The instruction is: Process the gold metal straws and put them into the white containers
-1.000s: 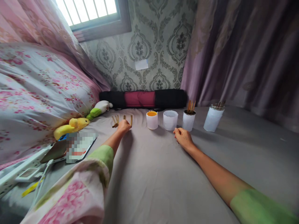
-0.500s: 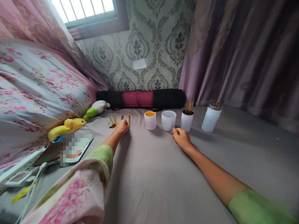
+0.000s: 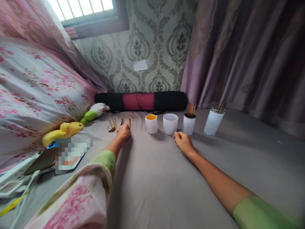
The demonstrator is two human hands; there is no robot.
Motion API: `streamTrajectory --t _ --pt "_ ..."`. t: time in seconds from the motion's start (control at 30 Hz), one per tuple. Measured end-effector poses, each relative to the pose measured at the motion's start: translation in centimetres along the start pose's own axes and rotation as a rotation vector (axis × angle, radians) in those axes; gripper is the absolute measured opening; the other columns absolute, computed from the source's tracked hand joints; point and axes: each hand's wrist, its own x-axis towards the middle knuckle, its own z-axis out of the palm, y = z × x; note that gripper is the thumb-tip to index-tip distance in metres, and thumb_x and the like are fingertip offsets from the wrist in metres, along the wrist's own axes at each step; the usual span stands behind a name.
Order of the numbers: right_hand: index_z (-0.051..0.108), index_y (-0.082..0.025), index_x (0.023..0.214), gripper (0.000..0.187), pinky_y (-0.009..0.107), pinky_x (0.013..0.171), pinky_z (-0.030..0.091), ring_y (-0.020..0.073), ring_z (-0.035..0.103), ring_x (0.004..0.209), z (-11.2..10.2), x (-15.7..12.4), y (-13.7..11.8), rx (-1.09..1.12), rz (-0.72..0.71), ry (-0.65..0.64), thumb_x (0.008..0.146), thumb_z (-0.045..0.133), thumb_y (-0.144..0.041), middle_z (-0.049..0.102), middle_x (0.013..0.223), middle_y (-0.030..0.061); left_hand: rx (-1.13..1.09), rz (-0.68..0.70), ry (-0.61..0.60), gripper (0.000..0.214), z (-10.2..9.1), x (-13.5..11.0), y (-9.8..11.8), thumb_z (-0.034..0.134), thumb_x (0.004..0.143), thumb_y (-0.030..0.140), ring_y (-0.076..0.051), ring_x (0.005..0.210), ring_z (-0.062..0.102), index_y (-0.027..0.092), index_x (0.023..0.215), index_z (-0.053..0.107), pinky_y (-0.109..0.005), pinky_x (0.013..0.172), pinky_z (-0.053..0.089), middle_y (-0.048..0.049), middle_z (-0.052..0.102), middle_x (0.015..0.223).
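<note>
My left hand (image 3: 124,131) reaches far forward on the grey sheet (image 3: 152,184), its fingers curled over several thin brown sticks (image 3: 112,124) that lie there. My right hand (image 3: 183,142) rests on the sheet as a loose fist, just in front of a row of white cups. The row runs from an orange-topped cup (image 3: 151,123) past an empty cup (image 3: 170,123) to a cup holding sticks (image 3: 189,122). A taller jar with sticks (image 3: 213,121) stands at the right end.
A black and red roll (image 3: 140,101) lies along the patterned wall. Yellow (image 3: 62,131) and green-white (image 3: 94,112) plush toys sit at the left beside a floral quilt (image 3: 35,92). A phone (image 3: 59,156) and cables lie lower left. Curtains (image 3: 250,54) hang at the right.
The view has drifted a little, so everything sits slightly further left. Both hands keep their places and poses on the sheet.
</note>
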Motion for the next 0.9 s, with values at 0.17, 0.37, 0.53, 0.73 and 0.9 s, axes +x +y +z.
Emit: streamTrajectory --t 0.17,0.37,0.53,0.73,0.9 --pt "0.059 -0.017 0.07 0.035 0.022 0.049 0.036 0.0114 0.051 0.049 -0.02 -0.02 -0.02 0.003 0.004 -0.007 0.08 0.034 -0.039 0.059 0.058 0.0027 -0.012 -0.012 0.002 0.027 -0.09 -0.13 0.07 0.047 0.068 0.013 -0.021 0.094 0.057 0.016 0.089 0.064 -0.027 0.078 0.043 -0.0121 0.063 0.099" --pt "0.06 -0.017 0.071 0.037 0.022 0.049 0.036 0.0119 0.052 0.05 -0.07 -0.08 -0.05 -0.001 0.01 -0.014 0.081 0.033 -0.04 0.059 0.058 0.0031 -0.021 -0.022 -0.005 0.025 -0.22 -0.19 0.11 0.048 0.068 0.014 -0.021 0.092 0.058 0.017 0.087 0.064 -0.027 0.078 0.043 -0.0122 0.064 0.095" --pt "0.06 -0.017 0.071 0.036 0.021 0.049 0.035 0.0116 0.051 0.05 0.01 -0.03 0.09 -0.011 0.005 -0.006 0.081 0.033 -0.04 0.058 0.058 0.0026 -0.026 -0.021 -0.007 0.026 -0.19 -0.18 0.06 0.049 0.067 0.014 -0.021 0.091 0.059 0.016 0.087 0.064 -0.027 0.078 0.043 -0.0122 0.064 0.095" --pt "0.06 -0.017 0.071 0.037 0.021 0.049 0.034 0.0114 0.051 0.051 0.02 -0.03 0.08 -0.015 -0.002 0.0 0.081 0.033 -0.04 0.06 0.062 0.0035 -0.026 -0.021 -0.014 0.024 -0.32 -0.2 0.11 0.049 0.067 0.015 -0.021 0.091 0.059 0.017 0.086 0.065 -0.027 0.078 0.042 -0.0121 0.064 0.094" --pt "0.06 -0.017 0.071 0.036 0.021 0.049 0.035 0.0115 0.052 0.051 -0.13 -0.09 -0.14 -0.013 0.005 -0.005 0.08 0.034 -0.04 0.061 0.063 0.0041 -0.029 -0.023 -0.019 0.024 -0.5 -0.3 0.19 0.049 0.067 0.015 -0.021 0.09 0.059 0.018 0.084 0.066 -0.026 0.077 0.042 -0.0118 0.065 0.093"
